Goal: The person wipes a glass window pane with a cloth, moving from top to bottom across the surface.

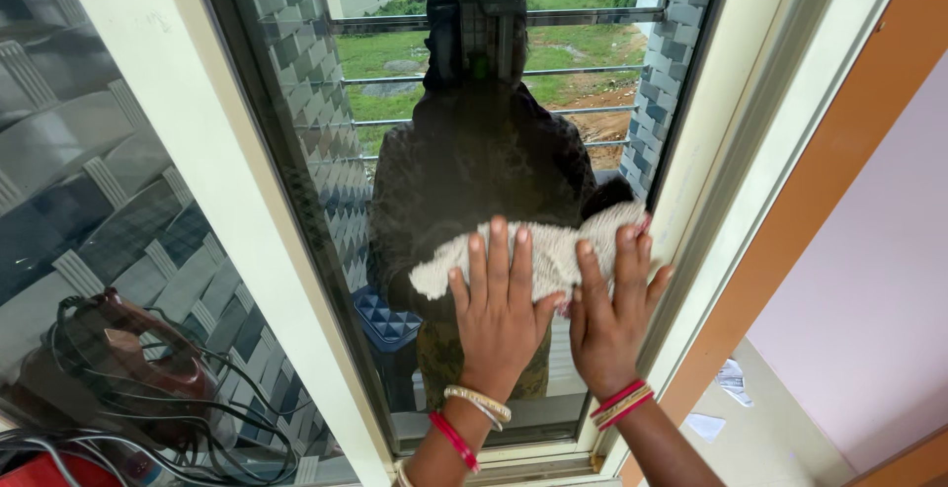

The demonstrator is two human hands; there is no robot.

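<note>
Against the window pane (pixel 474 151), both hands press a whitish cloth (pixel 553 250) flat — left hand (pixel 499 314) and right hand (pixel 607 319) side by side, fingers spread, not gripping; a cream frame (pixel 247 250) borders the glass.

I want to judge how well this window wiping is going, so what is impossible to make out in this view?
- Palms of the left hand and right hand: turned to the glass, only their backs show.
- Part of the white cloth: covered by the fingers.
- Glass pane: reflections mask any smears.
- Tangled cables: cut off by the bottom edge.
</note>
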